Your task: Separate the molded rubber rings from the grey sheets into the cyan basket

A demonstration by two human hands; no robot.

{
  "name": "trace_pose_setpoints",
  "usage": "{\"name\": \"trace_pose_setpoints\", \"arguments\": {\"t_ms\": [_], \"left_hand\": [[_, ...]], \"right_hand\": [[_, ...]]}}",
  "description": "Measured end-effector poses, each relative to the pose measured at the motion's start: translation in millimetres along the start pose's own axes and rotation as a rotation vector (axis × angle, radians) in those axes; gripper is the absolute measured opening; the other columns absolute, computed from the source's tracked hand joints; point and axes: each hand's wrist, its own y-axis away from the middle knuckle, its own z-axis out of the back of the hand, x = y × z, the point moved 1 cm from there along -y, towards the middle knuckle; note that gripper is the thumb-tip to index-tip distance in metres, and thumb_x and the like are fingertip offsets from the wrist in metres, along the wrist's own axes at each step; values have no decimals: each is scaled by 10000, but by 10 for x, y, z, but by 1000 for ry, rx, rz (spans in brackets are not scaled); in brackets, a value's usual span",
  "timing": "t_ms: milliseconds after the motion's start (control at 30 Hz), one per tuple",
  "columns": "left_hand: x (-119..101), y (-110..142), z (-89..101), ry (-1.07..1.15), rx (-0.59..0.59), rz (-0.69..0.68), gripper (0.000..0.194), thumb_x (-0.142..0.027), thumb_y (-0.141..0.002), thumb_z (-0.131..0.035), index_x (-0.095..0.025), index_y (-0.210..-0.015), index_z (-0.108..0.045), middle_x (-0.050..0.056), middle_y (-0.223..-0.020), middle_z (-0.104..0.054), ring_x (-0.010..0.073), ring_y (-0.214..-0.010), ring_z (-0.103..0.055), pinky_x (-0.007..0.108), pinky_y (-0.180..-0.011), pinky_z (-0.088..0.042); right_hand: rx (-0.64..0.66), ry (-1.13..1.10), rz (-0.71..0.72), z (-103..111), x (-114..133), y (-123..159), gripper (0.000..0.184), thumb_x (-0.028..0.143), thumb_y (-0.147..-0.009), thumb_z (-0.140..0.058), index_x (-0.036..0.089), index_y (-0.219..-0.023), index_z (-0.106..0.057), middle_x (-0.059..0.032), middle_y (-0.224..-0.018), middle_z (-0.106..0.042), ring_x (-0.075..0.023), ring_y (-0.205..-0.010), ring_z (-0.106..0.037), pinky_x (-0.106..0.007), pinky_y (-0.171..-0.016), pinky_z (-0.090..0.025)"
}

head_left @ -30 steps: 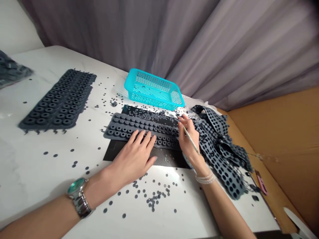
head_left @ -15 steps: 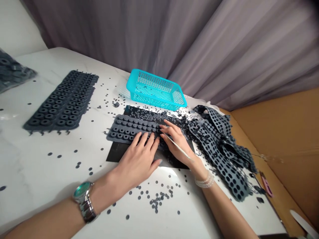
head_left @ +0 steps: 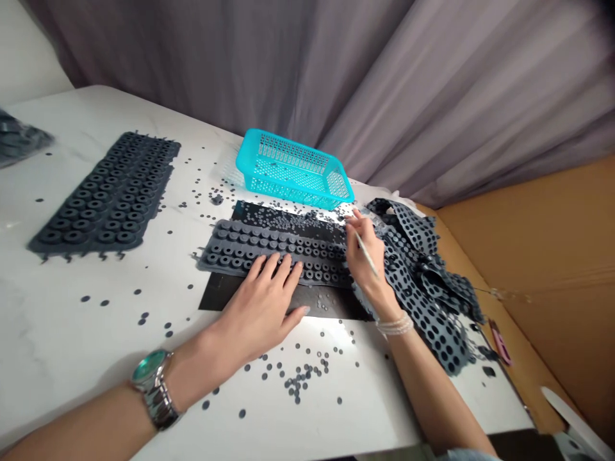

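A dark grey rubber sheet of moulded ring-shaped parts (head_left: 240, 238) lies across a black mat (head_left: 216, 294) on the white table. My left hand (head_left: 266, 298) rests on the sheet's near edge, palm down with fingers spread. In my right hand (head_left: 364, 253), raised at the sheet's right end, is a thin pale stick-like tool (head_left: 366, 253), pinched between the fingers; its tip is hidden. Small dark rubber discs (head_left: 298, 221) lie thickly along the mat's far side.
A turquoise basket (head_left: 293, 186) stands behind the mat. Another ring sheet (head_left: 106, 198) lies left, with a plastic bag (head_left: 19, 141) beyond it. Punched sheet scraps (head_left: 423, 288) are heaped right, near a pink-handled tool (head_left: 500, 342). More loose discs (head_left: 300, 381) dot the table's near side.
My right hand has moved right and away from me with the tool, off the middle of the sheet, baring its ring rows. My left hand stays on the sheet.
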Motion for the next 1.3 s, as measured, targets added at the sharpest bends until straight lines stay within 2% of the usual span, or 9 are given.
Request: {"name": "trace_pose_setpoints", "arguments": {"t_ms": [67,200,367,633,900,1033,1167,1233,1300], "left_hand": [[1,3,-8,10,-5,0,652,-493,-953,-308,-91,-1461,-382,194,-1481,-425,362,-1366,-362,541,-1125,-271],[0,7,-34,4,-35,-5,657,-503,-957,-281,-84,-1450,-398,186,-1482,-427,352,-1382,-343,535,-1151,-225],[-3,8,-56,-31,-72,-2,661,-517,-953,-288,-73,-1414,-450,187,-1462,-453,365,-1380,-338,523,-1161,-213],[-13,4,-55,-41,-87,-6,656,-506,-950,-307,-57,-1405,-456,194,-1440,-473,381,-1351,-367,525,-1150,-228],[-14,3,-7,-11,-30,-18,664,-495,-948,-311,-44,-1421,-429,216,-1453,-445,385,-1355,-355,533,-1141,-230],[2,5,0,0,-14,-22,668,-495,-952,-301,-56,-1446,-396,216,-1470,-426,384,-1363,-346,535,-1131,-245],[11,15,1,10,-9,-25,665,-503,-951,-304,-81,-1458,-381,195,-1496,-401,374,-1373,-337,532,-1125,-257],[11,19,-1,12,-7,-26,667,-510,-951,-298,-89,-1462,-376,186,-1503,-394,369,-1380,-330,532,-1126,-258],[11,19,-2,9,-10,-30,670,-510,-951,-296,-85,-1463,-370,185,-1504,-393,362,-1385,-326,531,-1133,-248]], "right_hand": [[3,-11,-45,73,-26,-2,203,305,-960,-430,214,-1074,-572,-129,-1176,-664,-259,-1274,-525,-493,-1033,-441],[223,-86,81,19,175,70,178,303,-952,-467,205,-1022,-598,-128,-1284,-616,-253,-1420,-329,-491,-1105,-371],[432,-151,192,-126,469,119,151,279,-967,-456,220,-1031,-578,-102,-1302,-611,-219,-1398,-373,-446,-1089,-400],[482,-141,220,-193,439,125,145,262,-976,-426,227,-1038,-552,-105,-1278,-619,-223,-1381,-398,-473,-1062,-429],[415,-96,281,-345,455,70,161,242,-981,-384,220,-1010,-541,-120,-1152,-654,-229,-1365,-419,-459,-1029,-457],[294,-155,161,-166,362,25,155,266,-979,-397,230,-1048,-531,-106,-1248,-625,-210,-1319,-481,-406,-1004,-486],[61,-122,19,102,146,-31,163,301,-978,-408,244,-1054,-541,-99,-1231,-648,-219,-1253,-546,-413,-1033,-451],[66,-134,4,151,102,-21,161,313,-971,-432,245,-1057,-550,-97,-1184,-673,-216,-1178,-604,-410,-1030,-455],[158,-149,34,118,143,24,161,308,-964,-451,235,-1057,-560,-99,-1216,-659,-228,-1210,-583,-433,-1020,-469]]}}
